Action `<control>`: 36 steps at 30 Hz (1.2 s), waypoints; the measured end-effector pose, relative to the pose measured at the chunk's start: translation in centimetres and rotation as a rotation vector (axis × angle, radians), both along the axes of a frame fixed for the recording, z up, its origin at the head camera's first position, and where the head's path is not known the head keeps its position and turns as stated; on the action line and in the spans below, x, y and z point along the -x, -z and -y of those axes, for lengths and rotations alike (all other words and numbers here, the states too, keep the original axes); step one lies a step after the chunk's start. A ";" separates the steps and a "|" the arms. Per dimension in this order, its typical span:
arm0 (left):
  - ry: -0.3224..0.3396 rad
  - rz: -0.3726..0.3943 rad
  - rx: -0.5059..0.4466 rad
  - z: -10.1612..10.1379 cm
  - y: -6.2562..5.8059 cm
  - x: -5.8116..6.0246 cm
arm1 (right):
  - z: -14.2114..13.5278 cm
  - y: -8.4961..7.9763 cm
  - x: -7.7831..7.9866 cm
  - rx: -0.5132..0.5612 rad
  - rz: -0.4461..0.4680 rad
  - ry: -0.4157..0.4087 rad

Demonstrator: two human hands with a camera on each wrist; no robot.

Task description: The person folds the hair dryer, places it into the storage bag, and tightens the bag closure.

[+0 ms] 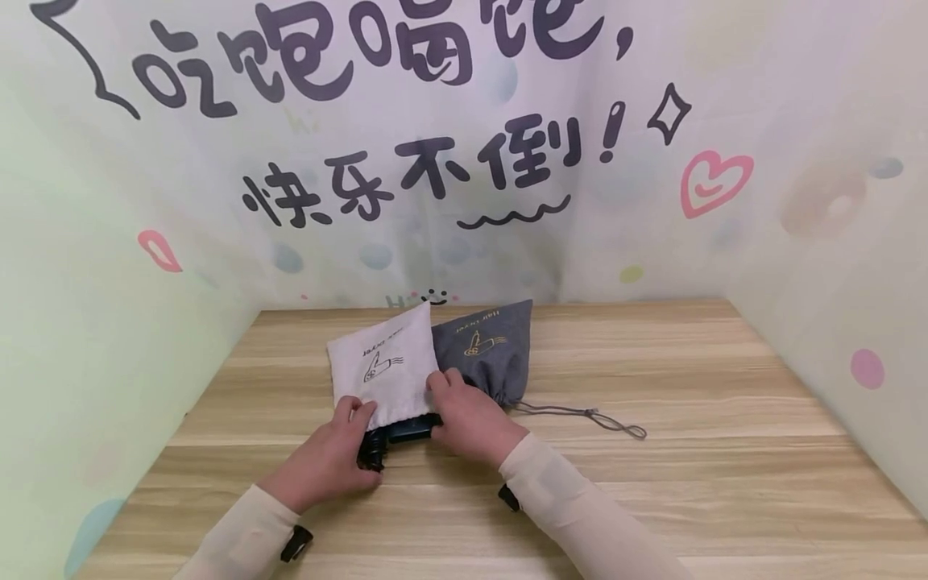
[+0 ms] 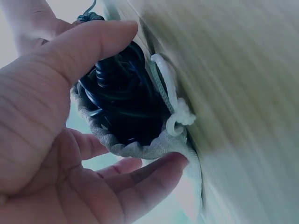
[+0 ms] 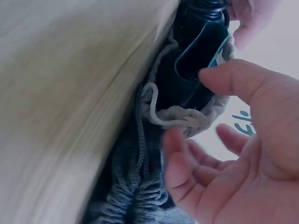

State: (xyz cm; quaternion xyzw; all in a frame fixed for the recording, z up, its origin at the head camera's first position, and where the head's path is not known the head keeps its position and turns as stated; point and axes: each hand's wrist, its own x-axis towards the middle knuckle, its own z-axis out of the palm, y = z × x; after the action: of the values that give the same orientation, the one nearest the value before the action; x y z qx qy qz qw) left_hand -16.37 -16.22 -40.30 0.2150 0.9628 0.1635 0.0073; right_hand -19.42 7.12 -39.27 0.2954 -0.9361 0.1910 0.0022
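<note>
A white drawstring bag printed with a hair dryer picture lies with its mouth toward me. My left hand holds the left side of its mouth, the thumb stretched over a coiled black cord inside. At the right side of the mouth is my right hand; its fingers lie along the gathered rim. The right thumb touches a dark, hollow-ended piece that sticks out of the bag. What lies deeper in the bag is hidden.
A dark grey drawstring bag with a gold hair dryer print lies against the white bag's right side. Its looped cord trails right over the wooden table. Behind the table hangs a printed backdrop.
</note>
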 end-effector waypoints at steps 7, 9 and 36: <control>-0.001 -0.040 0.000 0.1 0.3 0.3 | 0.0 0.1 0.1 -0.056 0.034 -0.006; 0.001 -0.057 -0.003 0.1 0.4 0.4 | 0.2 0.3 0.1 -0.067 0.024 -0.016; 0.028 -0.070 -0.018 0.1 -0.4 0.0 | 0.3 0.3 -0.2 0.021 0.018 -0.060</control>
State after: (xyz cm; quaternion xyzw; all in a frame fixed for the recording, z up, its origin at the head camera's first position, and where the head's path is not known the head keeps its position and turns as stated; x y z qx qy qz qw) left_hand -16.32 -16.28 -39.86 0.2340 0.9579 0.1645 -0.0261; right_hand -19.21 6.86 -39.57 0.3215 -0.9247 0.2036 -0.0087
